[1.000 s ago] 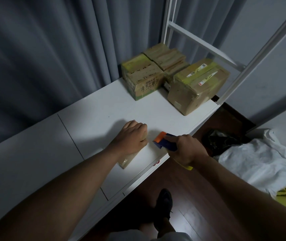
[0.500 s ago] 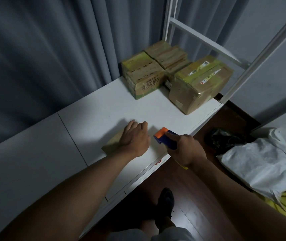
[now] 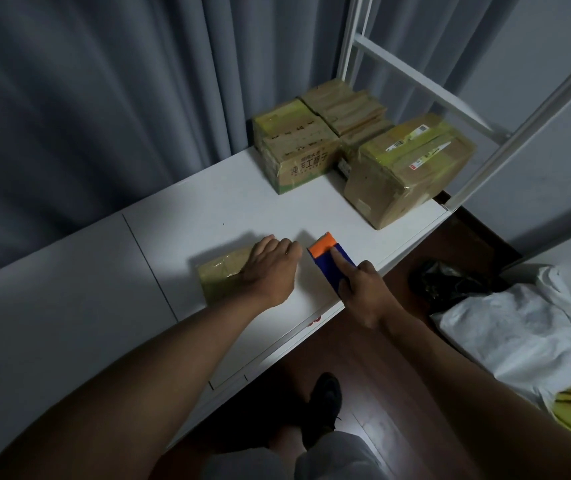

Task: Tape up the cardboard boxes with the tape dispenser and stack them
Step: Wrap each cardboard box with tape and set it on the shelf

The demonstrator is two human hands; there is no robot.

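Hand (image 3: 363,289) gripping tape dispenser (image 3: 331,263), forefinger extended

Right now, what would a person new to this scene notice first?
The blue and orange plastic tape dispenser in the right hand, at the white table's front edge. Beside it, the left hand rests on a small taped cardboard box. More taped cardboard boxes sit behind.

Glossy taped cardboard boxes (image 3: 405,174); matt table (image 3: 228,209)

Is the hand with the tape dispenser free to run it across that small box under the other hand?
Probably yes. The right hand holds the tape dispenser just beside the small box, nothing between them, though the left hand covers the box's near end.
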